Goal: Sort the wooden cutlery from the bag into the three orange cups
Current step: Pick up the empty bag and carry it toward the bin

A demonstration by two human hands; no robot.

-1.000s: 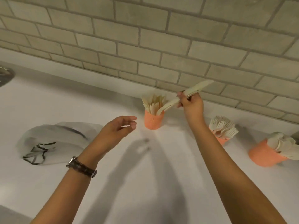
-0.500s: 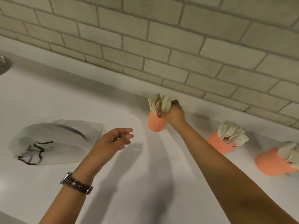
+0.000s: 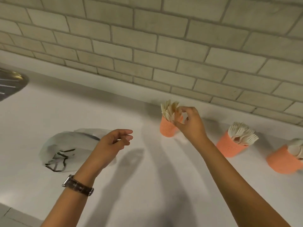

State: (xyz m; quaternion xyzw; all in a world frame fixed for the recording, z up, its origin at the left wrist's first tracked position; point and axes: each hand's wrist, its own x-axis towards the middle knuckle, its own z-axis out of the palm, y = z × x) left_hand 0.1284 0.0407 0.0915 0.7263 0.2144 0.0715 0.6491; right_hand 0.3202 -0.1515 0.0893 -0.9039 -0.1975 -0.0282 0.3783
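Three orange cups stand along the back of the white counter. The left cup (image 3: 167, 129) holds wooden knives (image 3: 168, 110), the middle cup (image 3: 229, 149) wooden forks (image 3: 242, 135), and the right cup (image 3: 282, 163) rounded wooden spoons (image 3: 296, 148) at the frame edge. My right hand (image 3: 191, 126) hovers beside the left cup with its fingers loosely curved, fingertips by the knife tops, gripping nothing. Over the flat translucent bag (image 3: 65, 145) floats my left hand (image 3: 111, 145), relaxed and holding nothing. I see no cutlery in the bag.
A grey brick wall (image 3: 164, 54) rises right behind the cups. A round metal object (image 3: 9, 84) pokes in at the far left edge. The white counter (image 3: 147, 185) stretches toward me between my arms.
My right hand lowered the wooden knives into the left cup, let them go and drew back slightly to the right. My left hand stayed hovering near the bag.
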